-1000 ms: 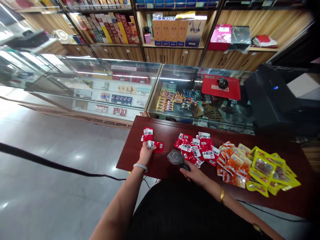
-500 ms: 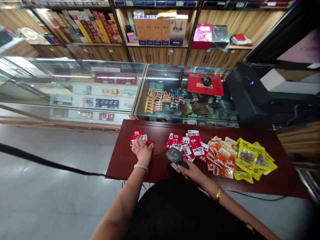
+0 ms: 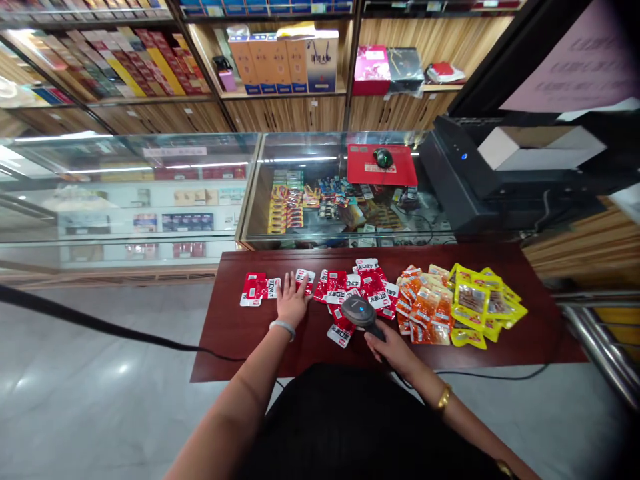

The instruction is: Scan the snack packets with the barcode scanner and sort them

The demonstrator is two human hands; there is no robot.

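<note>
My right hand point(image 3: 394, 347) is wrapped round the handle of a dark grey barcode scanner point(image 3: 359, 309), which is held above a pile of red and white snack packets point(image 3: 371, 281). My left hand point(image 3: 293, 303) has its fingers spread over the table. Its fingertips reach a single red and white packet point(image 3: 305, 280) left of the pile; whether they press on it I cannot tell. Farther left lie a few more red and white packets point(image 3: 257, 287). Orange packets point(image 3: 427, 303) and yellow packets point(image 3: 473, 300) are heaped to the right of the scanner.
The dark red table point(image 3: 225, 347) butts against a glass display counter point(image 3: 250, 193). On the counter are a red mat point(image 3: 357, 170) with a computer mouse point(image 3: 383, 157) and a black machine point(image 3: 443, 160). A black cable point(image 3: 493, 377) runs along the table's front edge.
My left hand has moved right from the left packets towards the pile, and its fingers have spread. The scanner stays in my right hand over the pile. The view has shifted to the right.
</note>
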